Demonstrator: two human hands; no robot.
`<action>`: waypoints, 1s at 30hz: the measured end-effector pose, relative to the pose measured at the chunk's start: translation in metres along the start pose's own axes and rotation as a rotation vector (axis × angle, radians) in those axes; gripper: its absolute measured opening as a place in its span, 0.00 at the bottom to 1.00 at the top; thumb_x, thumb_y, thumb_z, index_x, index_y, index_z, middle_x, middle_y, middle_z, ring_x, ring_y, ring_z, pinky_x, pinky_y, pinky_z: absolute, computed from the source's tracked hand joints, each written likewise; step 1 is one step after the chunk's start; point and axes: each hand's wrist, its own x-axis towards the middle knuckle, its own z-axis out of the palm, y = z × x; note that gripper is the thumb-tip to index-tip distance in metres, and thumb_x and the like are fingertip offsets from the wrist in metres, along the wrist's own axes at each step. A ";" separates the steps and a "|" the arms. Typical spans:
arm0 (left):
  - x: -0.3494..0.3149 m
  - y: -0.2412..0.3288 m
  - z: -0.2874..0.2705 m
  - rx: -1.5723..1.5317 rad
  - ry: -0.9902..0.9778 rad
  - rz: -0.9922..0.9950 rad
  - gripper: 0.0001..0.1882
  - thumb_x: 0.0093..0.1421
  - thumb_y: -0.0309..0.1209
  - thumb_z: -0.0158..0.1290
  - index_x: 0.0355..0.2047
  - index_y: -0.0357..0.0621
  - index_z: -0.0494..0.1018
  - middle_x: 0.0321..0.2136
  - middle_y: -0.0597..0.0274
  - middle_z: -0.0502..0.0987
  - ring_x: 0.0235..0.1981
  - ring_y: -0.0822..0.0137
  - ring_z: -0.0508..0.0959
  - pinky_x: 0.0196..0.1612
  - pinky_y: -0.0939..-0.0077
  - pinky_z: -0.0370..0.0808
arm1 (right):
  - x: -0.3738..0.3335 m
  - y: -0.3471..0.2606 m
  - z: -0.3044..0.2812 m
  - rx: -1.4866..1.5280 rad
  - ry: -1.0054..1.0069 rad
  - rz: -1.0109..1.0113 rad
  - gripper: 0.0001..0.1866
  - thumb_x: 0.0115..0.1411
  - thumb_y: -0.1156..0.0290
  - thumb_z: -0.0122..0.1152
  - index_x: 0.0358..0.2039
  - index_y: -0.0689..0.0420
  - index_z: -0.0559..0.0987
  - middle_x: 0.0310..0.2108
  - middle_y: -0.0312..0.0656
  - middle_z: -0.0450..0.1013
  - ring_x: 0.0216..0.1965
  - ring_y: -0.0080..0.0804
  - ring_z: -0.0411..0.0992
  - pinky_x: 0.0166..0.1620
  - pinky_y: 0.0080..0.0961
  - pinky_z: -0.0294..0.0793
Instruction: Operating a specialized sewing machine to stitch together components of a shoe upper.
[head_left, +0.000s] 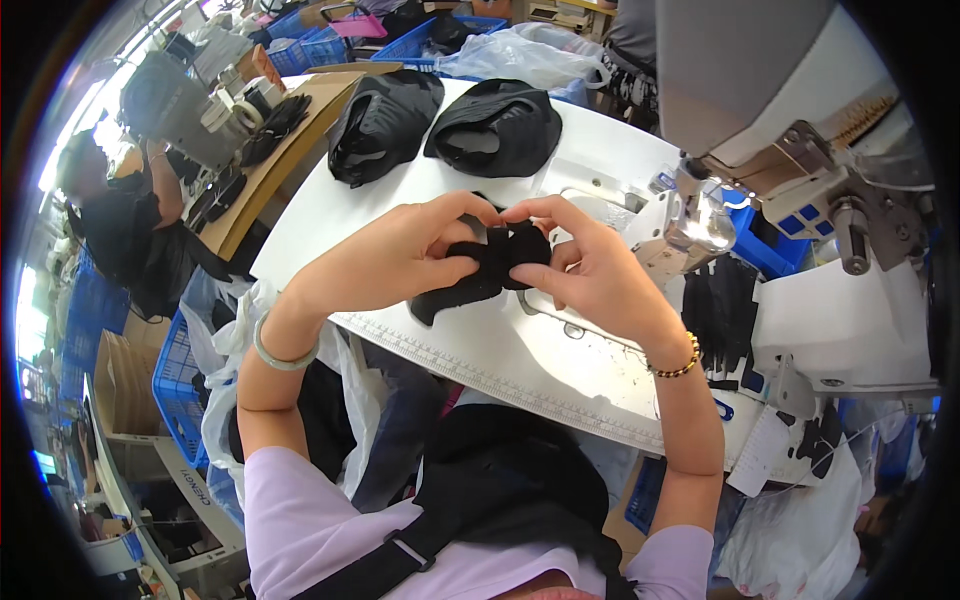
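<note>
Left hand (385, 255): one side of the black cloth (492, 265) is pinched in the grip.
Right hand (597, 268): the other side is pinched, apparently so it is kept steady.
Bench (318, 232): the cloth is held over it.

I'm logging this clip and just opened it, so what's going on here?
A person holds a small black piece in the fingers of both hands, left hand and right hand, above a white table. Two black shaped items, one at the left and one at the right, lie beyond the hands. To the right are what looks like a sewing machine and a pile of black pieces.
</note>
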 end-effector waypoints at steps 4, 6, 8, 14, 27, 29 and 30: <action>-0.003 0.001 0.004 -0.053 0.098 0.005 0.19 0.57 0.19 0.48 0.49 0.38 0.59 0.23 0.68 0.73 0.24 0.82 0.66 0.27 0.87 0.62 | 0.004 0.001 0.005 -0.180 0.095 -0.208 0.15 0.51 0.72 0.63 0.41 0.54 0.75 0.35 0.38 0.65 0.21 0.19 0.66 0.24 0.17 0.65; -0.002 -0.006 0.010 -0.152 0.143 0.033 0.19 0.58 0.20 0.47 0.49 0.38 0.59 0.24 0.68 0.72 0.24 0.83 0.65 0.27 0.88 0.61 | 0.004 0.004 0.009 -0.281 0.143 -0.327 0.14 0.51 0.73 0.63 0.40 0.53 0.76 0.35 0.37 0.66 0.20 0.20 0.66 0.23 0.16 0.65; -0.002 -0.011 0.014 -0.251 0.192 0.067 0.18 0.59 0.21 0.47 0.49 0.38 0.59 0.24 0.69 0.72 0.24 0.84 0.64 0.27 0.89 0.60 | -0.004 0.007 0.018 -0.525 0.281 -0.600 0.11 0.49 0.74 0.62 0.36 0.54 0.78 0.34 0.34 0.65 0.21 0.19 0.64 0.24 0.15 0.64; -0.003 -0.013 0.024 -0.411 0.195 0.086 0.18 0.61 0.22 0.47 0.50 0.38 0.58 0.24 0.69 0.71 0.24 0.86 0.62 0.27 0.91 0.58 | -0.029 0.026 0.026 -1.217 0.359 -1.123 0.12 0.46 0.75 0.58 0.34 0.56 0.78 0.32 0.28 0.64 0.24 0.17 0.61 0.25 0.11 0.63; -0.020 -0.018 0.046 0.220 0.426 0.447 0.22 0.54 0.24 0.54 0.49 0.42 0.62 0.27 0.59 0.75 0.30 0.64 0.74 0.34 0.75 0.69 | -0.030 0.001 0.040 -0.273 0.207 -0.196 0.10 0.53 0.76 0.62 0.34 0.63 0.72 0.30 0.40 0.69 0.22 0.25 0.70 0.23 0.19 0.69; -0.026 -0.022 0.048 0.560 0.871 0.381 0.20 0.51 0.29 0.59 0.43 0.42 0.68 0.25 0.59 0.75 0.32 0.63 0.73 0.33 0.73 0.69 | -0.031 0.003 0.038 -0.204 0.200 -0.125 0.11 0.52 0.76 0.63 0.33 0.63 0.71 0.28 0.43 0.69 0.22 0.26 0.70 0.24 0.19 0.70; -0.031 -0.042 0.051 0.324 1.063 0.269 0.18 0.46 0.29 0.62 0.38 0.41 0.71 0.22 0.59 0.73 0.27 0.62 0.73 0.29 0.73 0.70 | -0.033 0.003 0.037 -0.043 0.272 -0.119 0.11 0.52 0.77 0.63 0.34 0.63 0.72 0.27 0.43 0.69 0.22 0.26 0.71 0.25 0.19 0.70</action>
